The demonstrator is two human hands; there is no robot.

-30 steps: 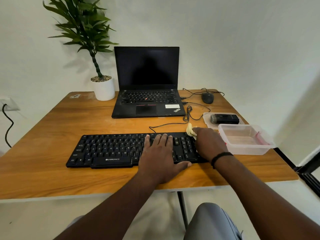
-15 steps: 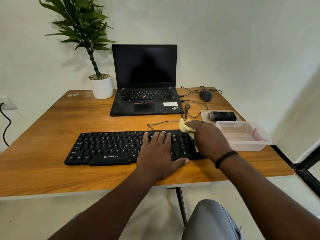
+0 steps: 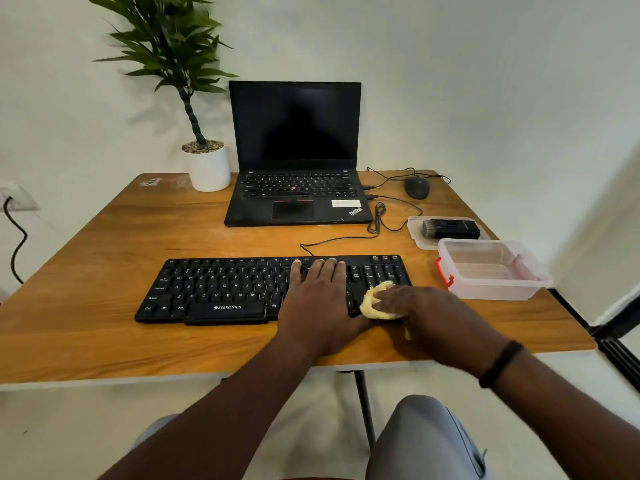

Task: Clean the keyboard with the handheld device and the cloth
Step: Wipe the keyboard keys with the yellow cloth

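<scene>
A black keyboard (image 3: pixel 221 289) lies across the front of the wooden table (image 3: pixel 104 244). My left hand (image 3: pixel 320 306) rests flat on its right-of-middle keys with straight fingers. My right hand (image 3: pixel 433 317) grips a bunched yellow cloth (image 3: pixel 375 303) and presses it on the keyboard's lower right corner by the number pad. The black handheld device (image 3: pixel 450 229) lies on a clear lid (image 3: pixel 415 233) at the right, apart from both hands.
An open black laptop (image 3: pixel 294 157) stands behind the keyboard, with a potted plant (image 3: pixel 207 168) to its left and a mouse (image 3: pixel 417 187) and cables to its right. A clear plastic box (image 3: pixel 491 271) with red clips stands right of the keyboard. The table's right edge is near.
My right hand has drawn the cloth from the keyboard's top right corner down toward its front right corner. My left hand has stayed flat on the keys.
</scene>
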